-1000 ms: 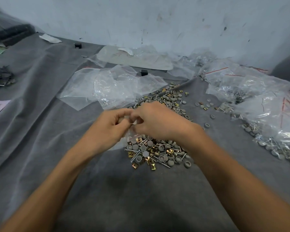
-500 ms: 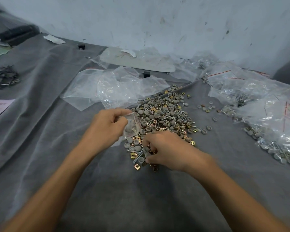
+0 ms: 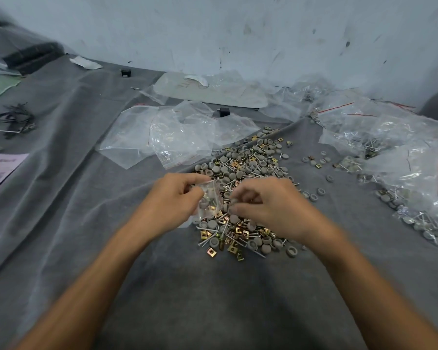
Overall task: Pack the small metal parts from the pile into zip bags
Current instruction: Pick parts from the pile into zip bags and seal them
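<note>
Two bare hands work over one pile [image 3: 245,168] of small metal parts, far too many to count: grey round caps, brass square nuts and thin screws, spread on a desk under grey cloth [image 3: 213,299]. The left hand [image 3: 172,200] pinches one small clear zip bag [image 3: 209,200] just above the pile's near-left edge; a few parts sit inside. The right hand [image 3: 268,205] hovers beside the bag, fingers curled toward the thumb; blur hides whether they grip anything. Two small black blocks [image 3: 224,111] lie farther back, well apart.
</note>
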A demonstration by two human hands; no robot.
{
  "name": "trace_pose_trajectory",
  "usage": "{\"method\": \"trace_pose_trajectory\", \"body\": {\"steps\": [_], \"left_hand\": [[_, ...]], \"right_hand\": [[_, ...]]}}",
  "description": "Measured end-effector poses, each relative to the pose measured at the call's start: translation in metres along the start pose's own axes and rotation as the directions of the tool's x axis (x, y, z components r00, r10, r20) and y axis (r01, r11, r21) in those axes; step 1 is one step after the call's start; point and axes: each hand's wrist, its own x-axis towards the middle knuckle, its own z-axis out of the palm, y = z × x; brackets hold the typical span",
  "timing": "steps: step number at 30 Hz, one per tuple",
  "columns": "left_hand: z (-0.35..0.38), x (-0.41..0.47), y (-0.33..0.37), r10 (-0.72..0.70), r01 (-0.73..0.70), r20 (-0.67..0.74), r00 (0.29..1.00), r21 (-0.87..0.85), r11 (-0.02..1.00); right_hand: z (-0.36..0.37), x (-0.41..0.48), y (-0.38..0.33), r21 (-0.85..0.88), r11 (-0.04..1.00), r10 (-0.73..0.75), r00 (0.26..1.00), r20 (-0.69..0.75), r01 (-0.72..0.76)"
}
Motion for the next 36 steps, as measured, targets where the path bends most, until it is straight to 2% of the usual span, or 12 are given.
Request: {"method": "trace_pose_trajectory", "body": {"steps": [1, 3, 8, 12, 16, 19, 22, 26, 28, 30, 36], "left_hand": [[0.0, 0.0, 0.001, -0.006, 0.006, 0.009, 1.0, -0.014, 1.0], [0.001, -0.001, 0.003, -0.002, 0.004, 0.025, 1.0, -0.048, 0.999], [0.001, -0.003, 0.008, -0.011, 0.015, 0.037, 0.999, -0.115, 0.993], [-0.002, -0.003, 0.01, -0.035, 0.042, 0.044, 0.998, -0.171, 0.984], [-0.006, -0.002, 0.01, -0.039, 0.043, 0.025, 0.999, -0.216, 0.975], [-0.01, 0.0, 0.008, -0.091, 0.084, -0.019, 0.996, -0.242, 0.967], [-0.015, 0.003, 0.007, -0.112, 0.096, -0.04, 0.993, -0.285, 0.954], [-0.015, 0.003, 0.007, -0.118, 0.097, -0.051, 0.992, -0.308, 0.946], [-0.014, 0.002, 0.007, -0.126, 0.103, -0.056, 0.99, -0.309, 0.945], [-0.014, 0.003, 0.006, -0.136, 0.113, -0.054, 0.989, -0.309, 0.944], [-0.011, 0.003, 0.004, -0.123, 0.115, -0.014, 0.992, -0.247, 0.962]], "right_hand": [[-0.004, 0.002, -0.005, 0.059, 0.998, -0.023, 0.999, -0.038, 0.025], [-0.005, 0.009, -0.016, 0.061, 0.996, -0.058, 0.996, -0.066, 0.062], [0.003, 0.026, -0.037, -0.192, 0.979, -0.06, 0.997, 0.043, 0.067], [0.004, 0.026, -0.046, -0.13, 0.988, -0.087, 0.995, -0.05, 0.08], [0.004, 0.023, -0.045, 0.008, 0.996, -0.084, 0.992, -0.095, 0.086], [0.0, 0.017, -0.033, 0.019, 0.998, -0.058, 0.982, -0.179, 0.062], [0.009, 0.011, -0.022, -0.106, 0.994, -0.025, 1.0, -0.012, 0.023], [0.038, 0.018, -0.014, -0.325, 0.937, -0.069, 0.981, 0.179, 0.126], [0.048, 0.022, -0.012, -0.373, 0.911, -0.084, 0.966, 0.245, 0.174], [0.051, 0.024, -0.01, -0.407, 0.89, -0.097, 0.957, 0.274, 0.207], [0.047, 0.018, -0.006, -0.402, 0.884, -0.152, 0.959, 0.238, 0.24]]}}
